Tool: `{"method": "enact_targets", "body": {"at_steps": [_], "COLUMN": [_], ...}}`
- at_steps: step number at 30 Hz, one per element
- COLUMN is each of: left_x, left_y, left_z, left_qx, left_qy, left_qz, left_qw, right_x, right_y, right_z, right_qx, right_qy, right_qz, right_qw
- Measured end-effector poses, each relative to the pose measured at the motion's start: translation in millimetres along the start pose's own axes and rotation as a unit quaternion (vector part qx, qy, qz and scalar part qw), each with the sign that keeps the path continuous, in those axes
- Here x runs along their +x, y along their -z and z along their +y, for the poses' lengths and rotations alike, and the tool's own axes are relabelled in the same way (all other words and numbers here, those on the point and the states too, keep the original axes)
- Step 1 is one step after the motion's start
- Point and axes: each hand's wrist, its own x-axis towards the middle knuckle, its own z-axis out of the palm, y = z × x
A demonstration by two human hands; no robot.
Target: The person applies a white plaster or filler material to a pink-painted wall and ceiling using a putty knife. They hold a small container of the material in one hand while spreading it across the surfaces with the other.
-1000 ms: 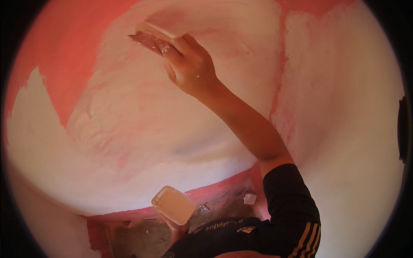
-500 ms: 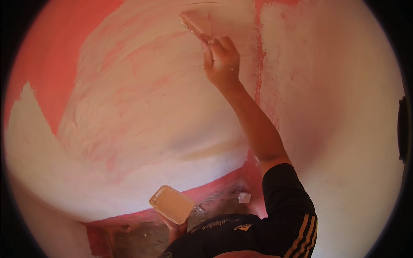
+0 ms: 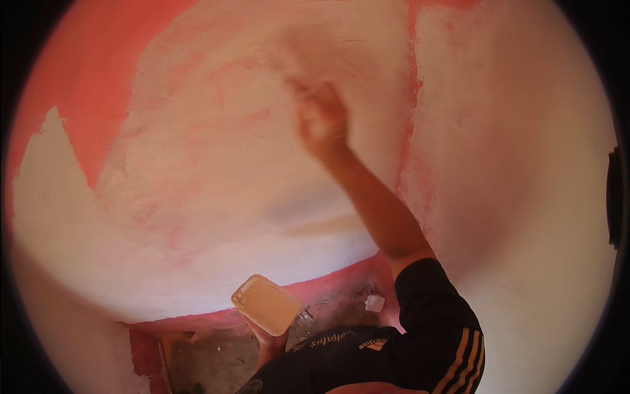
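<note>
My right hand (image 3: 323,117) is raised against the wall ahead (image 3: 197,164), its fingers curled round a flat putty scraper (image 3: 304,59); motion smears both. The wall has uneven pale putty over red paint (image 3: 98,52), which shows in streaks and at the upper left. Low in the view, my left hand (image 3: 269,341) is wrapped round the underside of a rectangular tub (image 3: 266,303) of pale, creamy filler, tilted toward me; most of those fingers are hidden by it.
A pale side wall (image 3: 512,197) meets the front wall at a red-streaked corner on the right. A red band (image 3: 341,268) runs along the bottom. On the dirty floor (image 3: 216,354) are a small white block-like item (image 3: 374,303) and scattered bits.
My right hand and scraper swept rightward and up, then came slightly down and back left, blurred now. The tub in my left hand has risen a little.
</note>
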Motion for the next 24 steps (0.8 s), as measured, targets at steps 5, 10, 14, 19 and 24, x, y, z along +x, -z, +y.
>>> {"method": "enact_targets", "body": {"at_steps": [5,10,14,19,24], "left_x": [-9,6,20,14,14], "left_y": [8,33,62,114,175], "left_z": [30,64,81,111,163], "left_qx": [0.029,-0.019,-0.024,-0.03,-0.045], "left_qy": [-0.045,-0.004,-0.009,-0.029,-0.029], "left_qz": [0.024,0.044,0.033,0.054,0.043], "left_qw": [0.998,0.999,0.999,0.998,0.998], "right_x": [39,3,-22,6,5], "right_y": [71,-60,-103,2,-100], "right_z": [60,-51,-88,30,-59], "right_qx": [-0.314,-0.119,0.009,-0.327,-0.312], "right_qy": [-0.286,-0.016,0.044,-0.096,-0.079], "right_qz": [0.108,-0.025,-0.021,0.17,0.039], "right_qw": [0.899,0.992,0.999,0.925,0.946]}}
